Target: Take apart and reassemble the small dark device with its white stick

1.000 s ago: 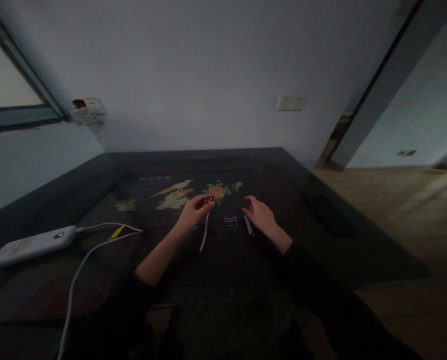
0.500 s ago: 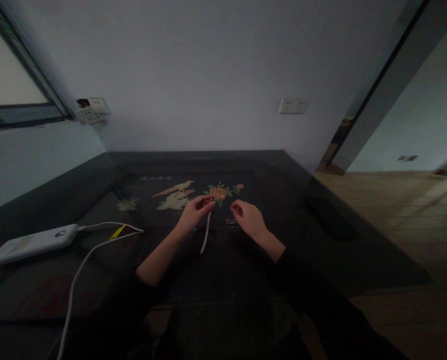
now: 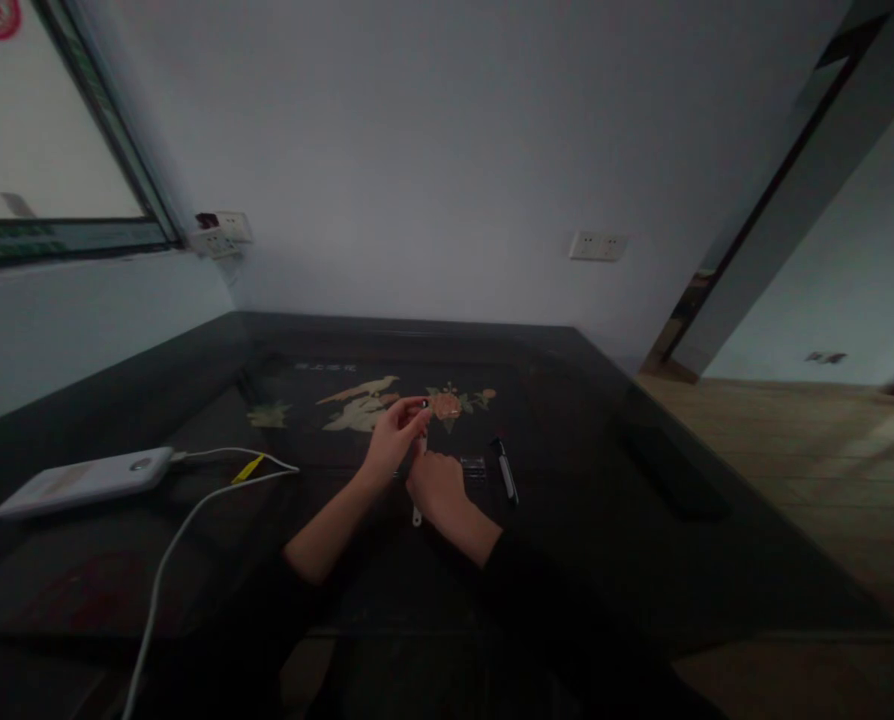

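Note:
My left hand is closed in a pinch around the upper end of a narrow white strip, with a small dark piece showing at the fingertips. Lower on the same strip, my right hand is closed, its fingers curled and partly hidden. Past the right hand, the strip's rounded lower end sticks out, with a small dark spot like a hole. To the right of that hand, a slim black-and-grey pen-like object lies on the table, beside a small clear item I cannot make out.
The dark table carries a bird-and-flower picture. At the left lies a white power bank with a white cable and a yellow tag. A dark flat object rests at the right. Behind stands a wall with sockets.
My right hand has moved left and down onto the white strip, uncovering the pen-like object. The left hand keeps its pinch. The whole view has shifted slightly.

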### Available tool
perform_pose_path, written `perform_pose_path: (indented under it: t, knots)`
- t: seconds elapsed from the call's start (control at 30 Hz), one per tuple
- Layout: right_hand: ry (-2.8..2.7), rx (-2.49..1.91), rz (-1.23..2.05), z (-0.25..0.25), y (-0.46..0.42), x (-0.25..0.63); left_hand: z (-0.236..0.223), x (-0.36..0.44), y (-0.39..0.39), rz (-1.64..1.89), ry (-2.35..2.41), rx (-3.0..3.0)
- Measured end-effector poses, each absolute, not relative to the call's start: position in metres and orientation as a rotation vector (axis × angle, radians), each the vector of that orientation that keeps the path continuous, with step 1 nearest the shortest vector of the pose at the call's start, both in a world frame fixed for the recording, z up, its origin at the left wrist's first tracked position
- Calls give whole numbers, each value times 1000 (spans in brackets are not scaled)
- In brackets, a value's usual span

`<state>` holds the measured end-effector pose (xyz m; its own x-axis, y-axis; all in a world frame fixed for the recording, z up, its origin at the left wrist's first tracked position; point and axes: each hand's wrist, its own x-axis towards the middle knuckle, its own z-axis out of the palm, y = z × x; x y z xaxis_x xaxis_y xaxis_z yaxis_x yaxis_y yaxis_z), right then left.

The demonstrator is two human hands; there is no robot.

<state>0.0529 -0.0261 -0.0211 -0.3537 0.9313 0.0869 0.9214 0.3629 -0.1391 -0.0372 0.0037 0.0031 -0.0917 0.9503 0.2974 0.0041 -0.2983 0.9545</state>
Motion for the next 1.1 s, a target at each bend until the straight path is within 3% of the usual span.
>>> perform_pose_path:
  t: [0.23, 0.57, 0.73, 0.9, 1.1]
  knots:
    - [-2306, -1711, 309, -11, -20, 69, 3, -38, 5, 1493, 1094, 1402]
    - [-1557, -1015, 1153, -3, 8, 145, -5, -33, 2, 1407, 1062, 1511]
    - [-1432, -1002, 1254, -5, -1, 157, -13, -24, -7, 1252, 1168, 1823]
    - [-1527, -1119, 1122, -10, -5, 151, -19, -22, -16, 1091, 1249, 2332]
    - [-1634, -1194, 1025, -19, -1, 151, -19, -20, -19, 1061, 1343, 2380]
